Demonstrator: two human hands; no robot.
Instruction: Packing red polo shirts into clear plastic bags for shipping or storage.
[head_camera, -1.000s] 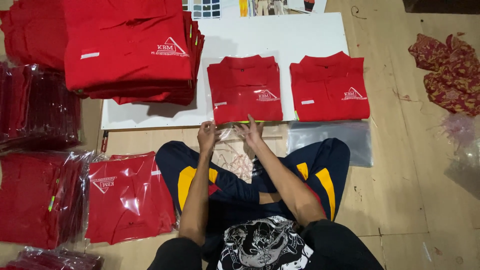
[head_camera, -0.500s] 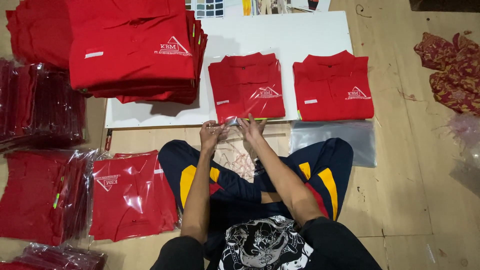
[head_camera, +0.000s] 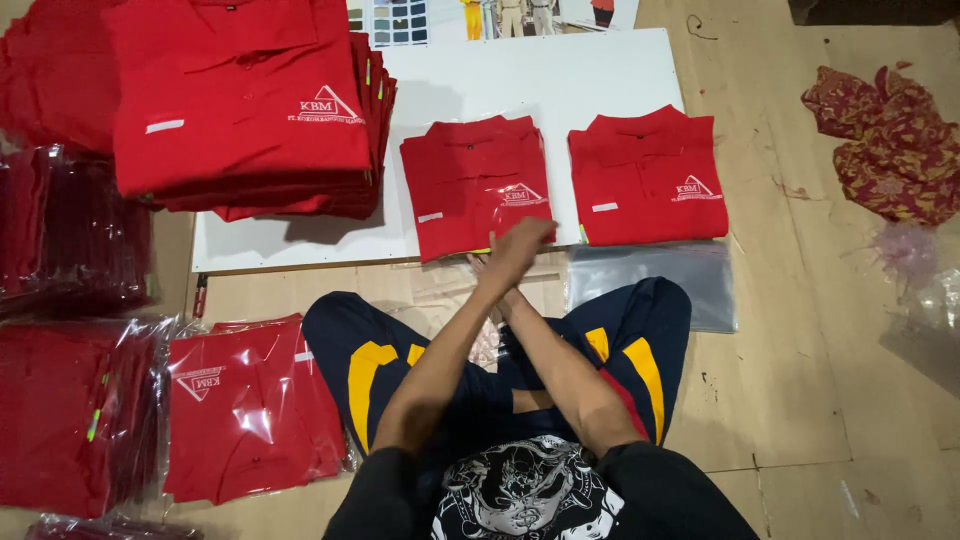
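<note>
While the forearms are crossed, left hand (head_camera: 520, 240) laid on the folded red shirt (head_camera: 477, 185) at the white board's (head_camera: 600, 75) near edge, fingers curled loosely, right hand (head_camera: 480, 268) hidden beneath, grip not discernible.

A bagged red shirt (head_camera: 250, 405) in clear, shiny plastic lies on the floor at the lower left. Beside it, further left, stands a stack of bagged shirts (head_camera: 70, 410), with another darker stack (head_camera: 70, 235) above it. An empty clear plastic bag (head_camera: 655, 280) lies flat below the right folded shirt. A colour chart (head_camera: 400, 20) of small squares sits at the top edge.
</note>
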